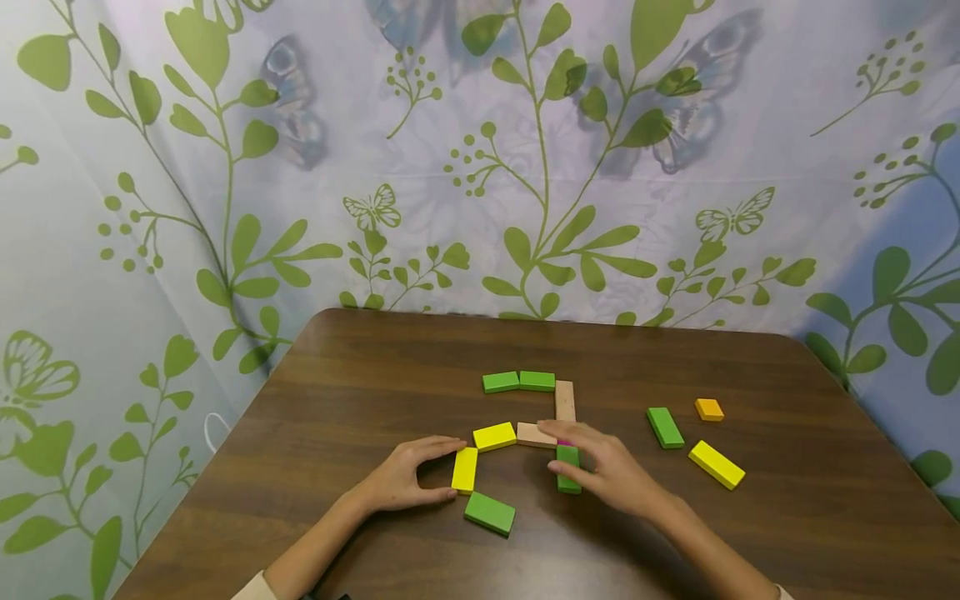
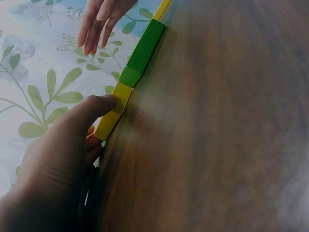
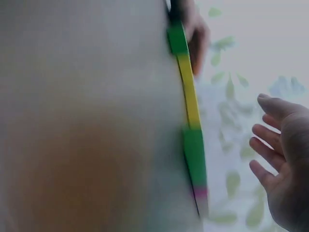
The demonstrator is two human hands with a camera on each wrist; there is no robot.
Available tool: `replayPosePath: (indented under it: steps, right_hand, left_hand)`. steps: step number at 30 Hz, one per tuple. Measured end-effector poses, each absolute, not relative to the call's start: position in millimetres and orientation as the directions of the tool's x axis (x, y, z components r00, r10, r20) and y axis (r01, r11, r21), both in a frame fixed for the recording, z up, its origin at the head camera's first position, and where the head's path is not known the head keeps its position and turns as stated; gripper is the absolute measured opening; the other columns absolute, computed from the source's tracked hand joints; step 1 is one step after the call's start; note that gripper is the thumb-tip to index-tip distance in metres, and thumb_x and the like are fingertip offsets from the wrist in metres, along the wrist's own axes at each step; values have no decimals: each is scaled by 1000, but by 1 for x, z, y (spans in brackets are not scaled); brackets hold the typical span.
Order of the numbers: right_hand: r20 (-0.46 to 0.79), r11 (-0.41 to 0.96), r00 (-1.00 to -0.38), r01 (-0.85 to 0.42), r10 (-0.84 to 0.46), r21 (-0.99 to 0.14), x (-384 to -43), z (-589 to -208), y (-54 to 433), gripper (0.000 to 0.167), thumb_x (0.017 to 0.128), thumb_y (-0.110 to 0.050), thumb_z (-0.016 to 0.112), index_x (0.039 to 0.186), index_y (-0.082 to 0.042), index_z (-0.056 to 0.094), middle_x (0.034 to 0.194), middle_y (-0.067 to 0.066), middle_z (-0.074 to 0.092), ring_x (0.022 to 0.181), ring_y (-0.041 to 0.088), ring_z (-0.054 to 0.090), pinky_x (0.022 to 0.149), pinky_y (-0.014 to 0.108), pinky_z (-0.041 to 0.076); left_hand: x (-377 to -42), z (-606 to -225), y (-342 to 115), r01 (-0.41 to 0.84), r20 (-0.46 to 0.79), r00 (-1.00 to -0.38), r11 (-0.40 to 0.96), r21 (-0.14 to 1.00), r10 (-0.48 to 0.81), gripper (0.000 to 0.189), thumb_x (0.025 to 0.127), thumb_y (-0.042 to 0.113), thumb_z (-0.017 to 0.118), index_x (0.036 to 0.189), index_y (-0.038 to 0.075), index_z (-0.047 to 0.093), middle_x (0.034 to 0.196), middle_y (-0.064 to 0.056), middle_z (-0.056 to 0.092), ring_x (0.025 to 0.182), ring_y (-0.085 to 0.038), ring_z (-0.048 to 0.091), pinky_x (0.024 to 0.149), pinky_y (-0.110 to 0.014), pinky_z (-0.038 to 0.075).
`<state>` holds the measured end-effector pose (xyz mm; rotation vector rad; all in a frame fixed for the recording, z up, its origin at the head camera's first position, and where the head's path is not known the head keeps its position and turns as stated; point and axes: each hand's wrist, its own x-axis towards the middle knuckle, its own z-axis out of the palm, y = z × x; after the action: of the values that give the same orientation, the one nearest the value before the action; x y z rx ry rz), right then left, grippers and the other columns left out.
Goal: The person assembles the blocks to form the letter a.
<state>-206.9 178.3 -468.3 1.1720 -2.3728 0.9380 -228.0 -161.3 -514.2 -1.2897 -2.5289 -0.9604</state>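
Note:
My left hand pinches a yellow block between thumb and fingers; the left wrist view shows the thumb on its edge. At that block's near end lies a green block, set at a slant. Another yellow block continues the row from the far end to a bare wood block. Above a green block hovers my right hand, its fingers spread and holding nothing. It partly hides that block and a pink piece behind it.
A second wood block runs back to two green blocks, one of them at the corner. To the right lie a loose green block, an orange block and a yellow block. A patterned curtain hangs behind the brown table.

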Motion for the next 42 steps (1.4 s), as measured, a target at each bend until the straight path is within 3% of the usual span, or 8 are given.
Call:
replayPosePath:
  steps: [4,11,19,24,31,38,42]
  right_hand:
    - [554,540,-682,-725,-477,-428,-225,-464,213,54,79,-14,73,129,-10,55,127,3,56,113,23,54,86,46,47]
    - [471,676,-807,-570,-356,-467,-240,-470,269,62,80,-24,73,136,-14,48,130,10,52,115,33,51,87,53,43]
    - [312,711,-896,-442,-317,-547,-244,-480,315,68,79,-29,73,137,-7,44,134,20,46,116,45,44,86,62,38]
    - [239,752,-918,-397,-317,-526,-245,-485,329,72,78,-37,73,135,-5,44,131,25,46,110,47,47,81,63,40]
    - [207,768,-926,-377,-315,-518,-247,-491,336,74,77,-39,73,135,-4,44,129,25,46,100,38,54,74,50,47]
    - [238,769,-919,-393,-314,-504,-247,-491,335,72,76,-41,73,134,-7,47,129,23,49,107,44,50,78,59,43]
    - [272,715,-897,-442,-349,-541,-240,-477,318,70,76,-38,74,135,-13,47,133,14,48,116,39,47,84,59,41]
  left_hand:
    - [-228,-513,-161,769,393,-620,426,477,679,62,82,42,67,134,12,50,131,2,51,118,-16,49,93,-41,44]
    - [-229,-511,-163,763,384,-625,429,484,679,62,82,42,67,134,13,50,131,3,51,118,-15,49,93,-40,44]
    - [-231,-510,-163,770,391,-617,421,480,683,61,82,40,67,133,12,51,131,2,51,118,-16,49,93,-41,44]
    - [-232,-508,-163,763,380,-624,428,485,683,61,82,41,67,134,13,50,131,2,50,118,-16,48,93,-41,43]
    - [-232,-507,-162,763,377,-624,430,483,684,61,82,42,67,134,12,50,132,2,50,119,-16,48,93,-41,43]
    - [-231,-509,-161,766,385,-623,430,478,681,61,82,41,67,133,12,51,131,2,51,118,-15,49,93,-41,44]
    - [-231,-510,-161,765,388,-624,429,480,678,61,82,42,67,133,12,51,131,3,51,118,-15,49,93,-40,44]
